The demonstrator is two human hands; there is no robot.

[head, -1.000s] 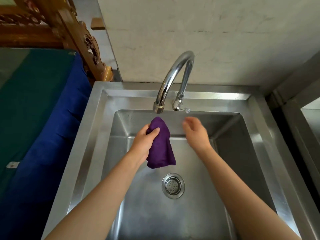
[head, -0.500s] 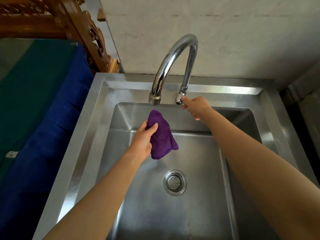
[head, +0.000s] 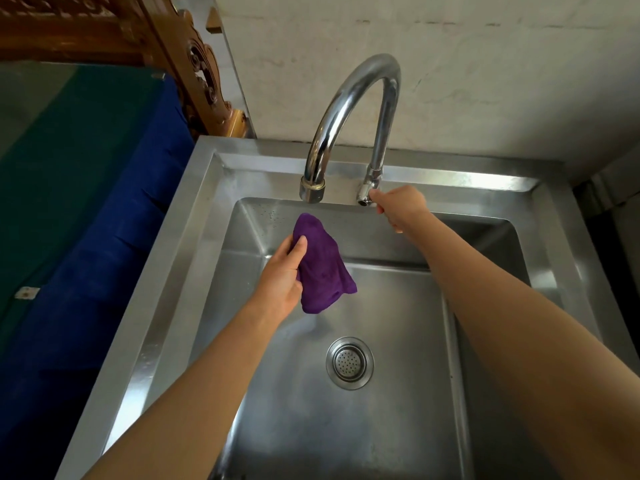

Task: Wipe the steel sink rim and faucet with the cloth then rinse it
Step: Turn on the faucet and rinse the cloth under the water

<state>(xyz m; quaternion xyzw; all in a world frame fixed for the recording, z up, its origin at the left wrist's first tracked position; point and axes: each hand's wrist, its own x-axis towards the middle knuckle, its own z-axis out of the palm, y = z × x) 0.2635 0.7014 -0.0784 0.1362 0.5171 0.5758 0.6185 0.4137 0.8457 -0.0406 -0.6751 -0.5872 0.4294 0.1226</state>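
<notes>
Steel made up the whole sink (head: 194, 233), its basin filling the head view from the back wall down to the lower edge. At the back rim stood the curved faucet (head: 349, 98), arching up and over so that its spout hung above the far end of the basin. The left hand (head: 282, 275) held the purple cloth (head: 320, 261) in the air over the basin, just below the spout, thumb and fingers (head: 299, 245) pinching the cloth's left side while the rest drooped to a loose point. The right hand (head: 401, 207) reached to the back rim, its fingers closed around the small tap handle (head: 365, 197) at the faucet's base. No water could be made out at the spout. Near the middle of the basin floor sat the round drain (head: 349, 363). Beyond the sink's left rim lay blue and green fabric (head: 83, 202).
</notes>
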